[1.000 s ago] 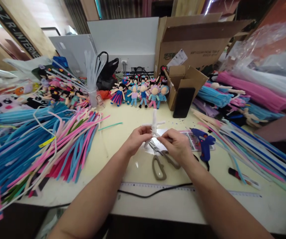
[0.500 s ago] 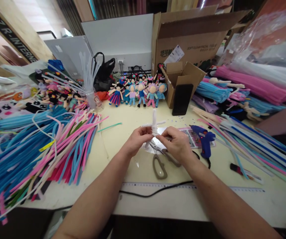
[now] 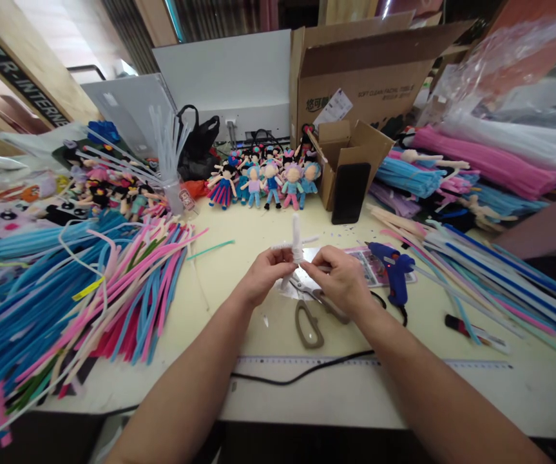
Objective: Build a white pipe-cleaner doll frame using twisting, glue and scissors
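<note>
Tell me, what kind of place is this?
Probably a small craft workshop making pipe-cleaner dolls: heaps of coloured pipe cleaners, a row of finished dolls and a blue glue gun surround both hands shaping a white figure.

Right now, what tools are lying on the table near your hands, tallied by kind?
Scissors: 1
Glue gun: 1
Ruler: 1
Total: 3
Both hands, left hand and right hand, hold a white pipe-cleaner figure above the scissors.
</note>
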The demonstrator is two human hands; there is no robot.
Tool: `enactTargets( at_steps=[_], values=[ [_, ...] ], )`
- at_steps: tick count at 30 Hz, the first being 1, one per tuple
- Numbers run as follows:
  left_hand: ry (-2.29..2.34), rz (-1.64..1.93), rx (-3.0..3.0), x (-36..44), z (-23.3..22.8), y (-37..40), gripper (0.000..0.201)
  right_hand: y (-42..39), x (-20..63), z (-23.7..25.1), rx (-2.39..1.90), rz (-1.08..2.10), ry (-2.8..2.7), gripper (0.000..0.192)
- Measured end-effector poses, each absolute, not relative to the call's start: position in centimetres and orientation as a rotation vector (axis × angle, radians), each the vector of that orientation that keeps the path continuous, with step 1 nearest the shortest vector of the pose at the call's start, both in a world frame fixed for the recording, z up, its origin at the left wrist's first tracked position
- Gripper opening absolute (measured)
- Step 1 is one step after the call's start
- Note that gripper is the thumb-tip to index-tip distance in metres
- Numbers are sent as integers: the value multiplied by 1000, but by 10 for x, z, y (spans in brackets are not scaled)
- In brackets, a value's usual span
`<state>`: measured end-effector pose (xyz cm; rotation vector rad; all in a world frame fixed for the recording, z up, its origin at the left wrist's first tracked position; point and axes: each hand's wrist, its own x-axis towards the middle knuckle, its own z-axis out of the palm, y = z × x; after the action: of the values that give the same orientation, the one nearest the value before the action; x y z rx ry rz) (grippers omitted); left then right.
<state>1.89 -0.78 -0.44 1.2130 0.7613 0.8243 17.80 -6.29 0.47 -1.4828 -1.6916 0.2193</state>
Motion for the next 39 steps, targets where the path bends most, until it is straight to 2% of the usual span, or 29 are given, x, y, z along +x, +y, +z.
enactTargets(
  at_steps=[21, 39],
  values=[
    [743, 795, 1182, 20, -8, -8, 30, -63, 177, 4, -1491, 160, -1672, 24],
    [716, 851, 1190, 24, -4, -11, 21, -66, 174, 7, -1523, 108, -1677, 27]
  ],
)
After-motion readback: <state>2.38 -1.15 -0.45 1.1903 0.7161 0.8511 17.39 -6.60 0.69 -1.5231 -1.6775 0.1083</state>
